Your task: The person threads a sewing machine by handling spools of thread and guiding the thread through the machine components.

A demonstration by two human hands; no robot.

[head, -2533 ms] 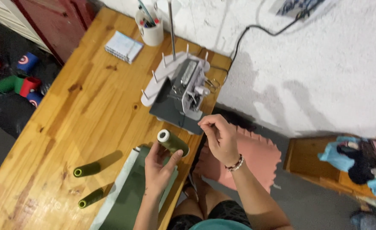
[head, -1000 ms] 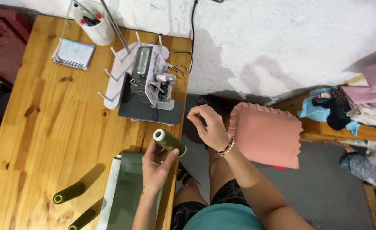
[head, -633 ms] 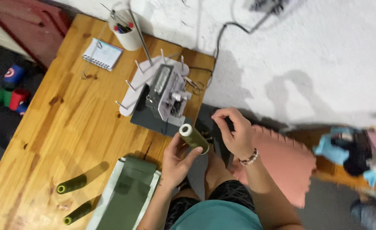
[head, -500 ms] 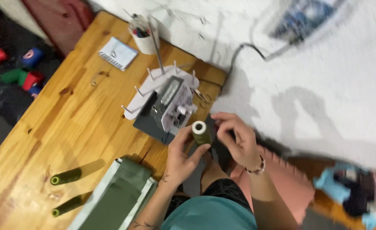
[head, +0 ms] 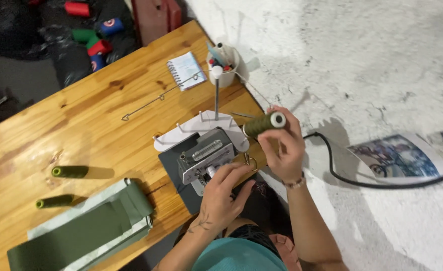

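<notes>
My right hand (head: 283, 149), a bracelet on its wrist, grips a dark green thread spool (head: 262, 124) and holds it tilted just right of the white spool stand of a small overlock sewing machine (head: 201, 153). My left hand (head: 222, 195) rests on the machine's front right corner, fingers spread over its edge and holding nothing. The machine stands at the near edge of the wooden table (head: 96, 125). A thin metal thread-guide pole (head: 215, 95) rises behind the machine.
Two more green spools (head: 70, 171) (head: 54, 201) lie on the table's left part, beside folded green fabric (head: 86, 231). A spiral notebook (head: 184, 70) and a cup of pens (head: 224, 62) stand at the far edge. A black cable (head: 352, 178) runs across the white floor.
The green spool has passed from my left hand to my right hand. My left hand has dropped onto the machine's front. The view has swung, with the machine now nearer the middle.
</notes>
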